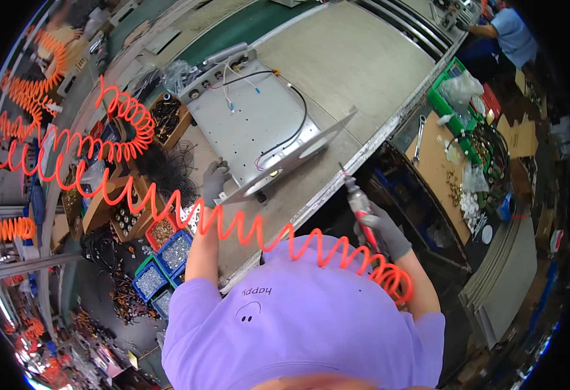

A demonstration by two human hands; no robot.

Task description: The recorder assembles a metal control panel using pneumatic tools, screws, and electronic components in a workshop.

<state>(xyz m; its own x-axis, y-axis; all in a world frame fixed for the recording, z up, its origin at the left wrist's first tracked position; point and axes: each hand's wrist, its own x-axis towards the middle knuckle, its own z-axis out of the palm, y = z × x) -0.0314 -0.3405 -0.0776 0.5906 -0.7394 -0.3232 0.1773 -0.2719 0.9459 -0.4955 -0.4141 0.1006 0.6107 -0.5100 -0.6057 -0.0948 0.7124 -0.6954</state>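
Observation:
On the workbench lies a grey sheet-metal chassis point(252, 120) with loose wires, a black cable and small fittings along its far left edge. A long metal panel point(298, 156) with round cut-outs stands tilted along its near side. My left hand point(216, 181), in a grey glove, grips the panel's left end beside the chassis corner; part of its fingers is hidden. In my gloved right hand point(387, 233) is a red and silver air screwdriver point(361, 211), its bit pointing up and away, off the bench's near edge. An orange coiled hose point(259, 237) passes in front of me toward the screwdriver.
Left of the bench are black wire fan guards point(177, 162), a cardboard box of parts point(168, 120) and blue bins point(148, 281) of small hardware. At right, a side table point(431, 156) carries a wrench point(418, 138) and a green crate point(450, 97). A co-worker point(515, 39) sits far right.

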